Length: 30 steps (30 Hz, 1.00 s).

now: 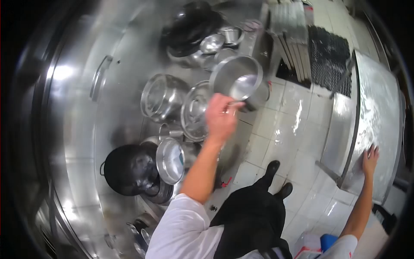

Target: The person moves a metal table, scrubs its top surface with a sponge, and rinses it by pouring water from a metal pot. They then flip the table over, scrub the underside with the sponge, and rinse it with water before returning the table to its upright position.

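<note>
My left hand (221,117) is closed on the rim or handle of a deep steel pot (236,77), whose open mouth shows a shiny inside. Below that pot and to its left lie a round steel lid (197,111) and a wide steel pot (163,98). On the far right, my right hand (370,160) rests with fingers apart on a wet steel tabletop (375,116); nothing is in it.
Black woks (131,169), a steel bowl (170,160) and more cookware (212,43) crowd the left side. Slatted metal panels (291,43) and a black mat (330,56) stand at the top. Wet floor tiles (289,125) run between the two sides.
</note>
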Motion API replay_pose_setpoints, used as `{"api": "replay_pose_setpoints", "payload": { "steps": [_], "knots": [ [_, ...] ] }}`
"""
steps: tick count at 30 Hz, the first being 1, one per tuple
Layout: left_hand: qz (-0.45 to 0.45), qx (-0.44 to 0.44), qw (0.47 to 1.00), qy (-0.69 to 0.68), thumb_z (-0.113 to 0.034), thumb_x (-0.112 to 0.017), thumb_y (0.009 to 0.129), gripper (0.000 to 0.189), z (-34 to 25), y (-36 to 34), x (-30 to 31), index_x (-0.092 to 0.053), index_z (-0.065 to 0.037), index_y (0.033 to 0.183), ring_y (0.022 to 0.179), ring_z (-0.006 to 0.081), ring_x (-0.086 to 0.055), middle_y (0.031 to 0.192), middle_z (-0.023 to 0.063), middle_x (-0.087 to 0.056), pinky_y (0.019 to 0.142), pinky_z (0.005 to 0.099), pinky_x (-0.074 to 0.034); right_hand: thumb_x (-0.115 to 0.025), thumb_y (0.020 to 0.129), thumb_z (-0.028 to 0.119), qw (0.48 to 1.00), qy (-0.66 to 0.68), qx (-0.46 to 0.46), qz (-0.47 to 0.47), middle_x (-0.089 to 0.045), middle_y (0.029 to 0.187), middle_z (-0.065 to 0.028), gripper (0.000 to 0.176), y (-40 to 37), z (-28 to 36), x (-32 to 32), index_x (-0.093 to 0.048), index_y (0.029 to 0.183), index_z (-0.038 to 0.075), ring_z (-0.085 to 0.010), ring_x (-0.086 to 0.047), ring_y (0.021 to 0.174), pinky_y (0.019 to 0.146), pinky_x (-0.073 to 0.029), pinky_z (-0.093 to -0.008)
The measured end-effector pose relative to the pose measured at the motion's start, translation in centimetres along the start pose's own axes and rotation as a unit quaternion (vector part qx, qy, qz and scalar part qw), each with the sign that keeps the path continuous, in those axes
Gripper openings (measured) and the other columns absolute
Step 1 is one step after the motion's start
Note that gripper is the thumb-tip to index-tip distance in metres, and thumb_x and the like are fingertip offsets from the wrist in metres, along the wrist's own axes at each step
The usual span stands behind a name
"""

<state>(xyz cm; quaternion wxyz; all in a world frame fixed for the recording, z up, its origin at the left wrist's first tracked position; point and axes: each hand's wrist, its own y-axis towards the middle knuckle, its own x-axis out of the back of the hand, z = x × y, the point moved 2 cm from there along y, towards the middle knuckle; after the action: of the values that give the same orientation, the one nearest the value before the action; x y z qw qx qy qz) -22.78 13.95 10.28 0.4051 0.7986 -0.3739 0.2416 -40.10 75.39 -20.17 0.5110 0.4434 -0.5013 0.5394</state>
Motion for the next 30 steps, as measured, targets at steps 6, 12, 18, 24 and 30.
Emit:
{"api": "replay_pose_setpoints", "payload": {
  "steps": [6,12,18,24,30],
  "knots": [
    [-0.103,0.024,0.893,0.437,-0.021,-0.058,0.086,0.019,15.9,4.7,21.4,-0.067,-0.006,0.079,0.072,0.0330,-0.059,0.075,0.0147,-0.062,0.065,0.0437,-0.046,-0.056,0.092,0.026,0.969,0.109,-0.013,-0.222,-0.046,0.140,-0.0170,0.049,-16.1,-2.8,4.3,-0.047,0.137,0.010,-0.0327,-0.041,0.130,0.108,-0.032,-0.0416],
    [0.080,-0.073,0.851,0.514,-0.032,-0.055,0.089,0.033,48.4,7.1,25.5,-0.063,-0.002,0.100,0.087,0.0389,-0.063,0.099,0.0185,-0.064,0.072,0.0483,-0.050,-0.058,0.089,0.029,0.944,0.062,-0.322,-0.048,-0.050,0.135,-0.0201,0.043,-45.3,-1.6,6.6,-0.055,0.128,0.009,-0.0363,-0.043,0.128,0.109,-0.032,-0.0421],
    [0.234,-0.262,0.760,0.546,-0.022,-0.057,0.086,0.022,52.3,6.6,24.8,-0.062,-0.001,0.094,0.086,0.0415,-0.061,0.095,0.0188,-0.063,0.076,0.0499,-0.048,-0.049,0.086,0.038,0.848,0.017,-0.499,0.176,-0.058,0.126,-0.0202,0.050,-61.8,1.9,3.3,-0.062,0.120,0.005,-0.0365,-0.053,0.119,0.101,-0.041,-0.0416],
    [0.356,-0.149,0.760,0.523,-0.020,-0.057,0.085,0.020,58.9,7.7,23.3,-0.062,-0.001,0.091,0.082,0.0388,-0.061,0.091,0.0171,-0.063,0.072,0.0467,-0.049,-0.057,0.083,0.037,0.810,0.081,-0.559,0.160,-0.064,0.119,-0.0162,0.050,-69.0,6.3,6.2,-0.061,0.123,0.007,-0.0332,-0.061,0.107,0.090,-0.050,-0.0417],
    [0.311,-0.112,0.792,0.514,-0.019,-0.057,0.086,0.020,57.5,7.4,20.8,-0.062,-0.001,0.092,0.081,0.0363,-0.061,0.090,0.0160,-0.063,0.072,0.0444,-0.050,-0.058,0.085,0.033,0.766,0.149,-0.613,0.126,-0.066,0.110,-0.0117,0.048,-71.8,5.4,5.4,-0.060,0.125,0.007,-0.0248,-0.063,0.094,0.067,-0.056,-0.0419]
  ]
}}
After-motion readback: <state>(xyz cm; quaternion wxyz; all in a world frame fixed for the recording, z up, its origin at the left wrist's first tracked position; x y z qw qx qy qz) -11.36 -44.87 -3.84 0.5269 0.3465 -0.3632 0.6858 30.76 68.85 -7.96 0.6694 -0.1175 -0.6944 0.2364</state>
